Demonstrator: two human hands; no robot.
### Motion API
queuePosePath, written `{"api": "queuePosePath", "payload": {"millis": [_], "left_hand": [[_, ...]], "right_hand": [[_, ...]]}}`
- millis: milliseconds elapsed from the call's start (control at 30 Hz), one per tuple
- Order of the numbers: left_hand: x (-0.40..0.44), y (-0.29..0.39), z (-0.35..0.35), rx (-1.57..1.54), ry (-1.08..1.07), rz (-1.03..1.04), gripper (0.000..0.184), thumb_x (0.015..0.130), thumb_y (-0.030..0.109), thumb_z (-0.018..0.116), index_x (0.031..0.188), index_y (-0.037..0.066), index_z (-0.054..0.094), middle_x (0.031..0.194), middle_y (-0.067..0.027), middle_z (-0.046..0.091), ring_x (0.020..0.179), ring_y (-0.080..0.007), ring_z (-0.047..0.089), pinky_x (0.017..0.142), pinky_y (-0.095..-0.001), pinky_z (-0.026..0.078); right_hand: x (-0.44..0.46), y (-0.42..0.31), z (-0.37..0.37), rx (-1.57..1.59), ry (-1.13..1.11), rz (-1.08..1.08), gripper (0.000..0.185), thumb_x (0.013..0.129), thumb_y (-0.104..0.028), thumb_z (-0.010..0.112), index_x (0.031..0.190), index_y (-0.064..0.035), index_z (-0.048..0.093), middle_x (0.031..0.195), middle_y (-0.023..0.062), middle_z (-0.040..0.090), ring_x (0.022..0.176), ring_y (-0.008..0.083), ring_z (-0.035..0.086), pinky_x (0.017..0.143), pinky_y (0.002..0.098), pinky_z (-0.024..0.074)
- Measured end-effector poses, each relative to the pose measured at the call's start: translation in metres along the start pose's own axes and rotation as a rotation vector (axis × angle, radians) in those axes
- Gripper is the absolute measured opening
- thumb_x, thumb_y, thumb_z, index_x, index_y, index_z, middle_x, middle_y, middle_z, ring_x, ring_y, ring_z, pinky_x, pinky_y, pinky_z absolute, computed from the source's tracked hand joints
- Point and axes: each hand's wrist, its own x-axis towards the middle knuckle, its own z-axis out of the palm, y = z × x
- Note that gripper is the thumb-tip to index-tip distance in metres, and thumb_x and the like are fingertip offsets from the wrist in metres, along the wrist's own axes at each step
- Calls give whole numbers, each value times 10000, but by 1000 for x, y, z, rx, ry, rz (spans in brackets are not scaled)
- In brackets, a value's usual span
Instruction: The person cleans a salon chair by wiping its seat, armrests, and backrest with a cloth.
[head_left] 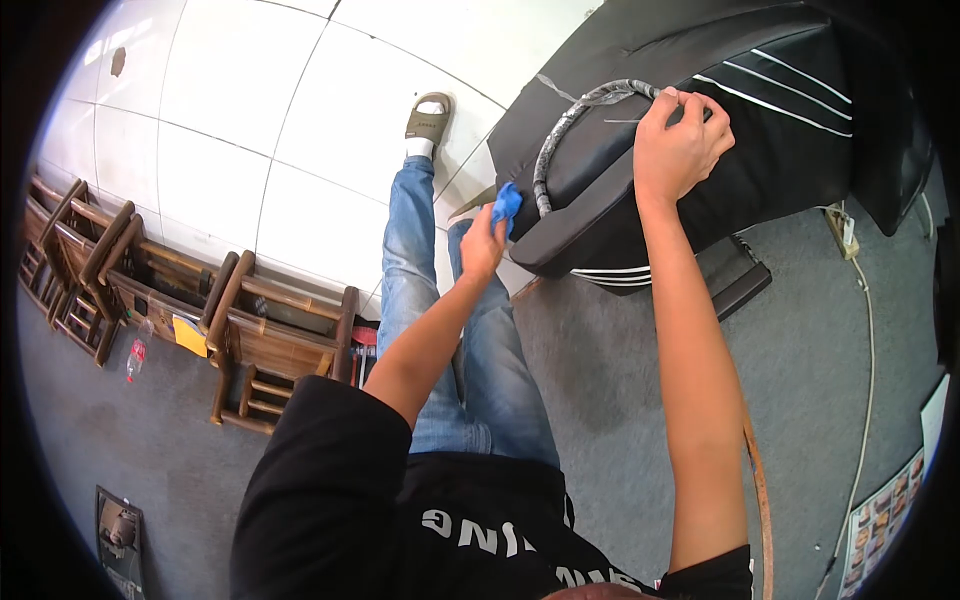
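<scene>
1. Currently, the dark ring [557, 133], mottled with grey, rests against the black padded chair [760, 170], up and to the right of the person's legs. A filmy strip [556, 88] trails off near its upper edge.

2. The right hand [684, 138] is at the ring's right end, fingers curled, thumb and forefinger drawn close together. Whether they grip the ring itself or something finer, I cannot tell; a thin pale line [622, 121] shows just beside them.

3. The left hand [483, 246] grasps a crumpled blue cloth [507, 206], bunched beyond the fingers, near the ring's lower end but apart from it.

4. As I judge it, the step in hand is close work on the ring, with the right hand handling it and the left keeping the cloth ready.

5. Any further move there would seem to call for a steady ring, because the padding looks soft and could let it shift, and for care around that thin line.
</scene>
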Motion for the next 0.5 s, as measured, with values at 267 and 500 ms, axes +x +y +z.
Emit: {"api": "queuePosePath", "payload": {"millis": [267, 500], "left_hand": [[-6, -116, -7, 0, 17, -317, 277, 1074, 290, 486, 1234, 66, 525, 1129, -256, 624, 1093, -477, 604, 931, -529, 474], [76, -72, 32, -433, -77, -199, 269, 1060, 262, 505, 1173, 20, 543, 1048, -238, 621, 966, -390, 601, 903, -458, 461]], "right_hand": [[0, 1, 0, -9, -9, -3, 177, 919, -263, 661, 887, -110, 744, 1166, 84, 610, 1129, 333, 537, 832, 481, 522], [0, 4, 3, -20, 14, -30, 174, 913, -254, 669, 869, -102, 741, 1156, 90, 619, 1107, 341, 547, 814, 483, 526]]}}
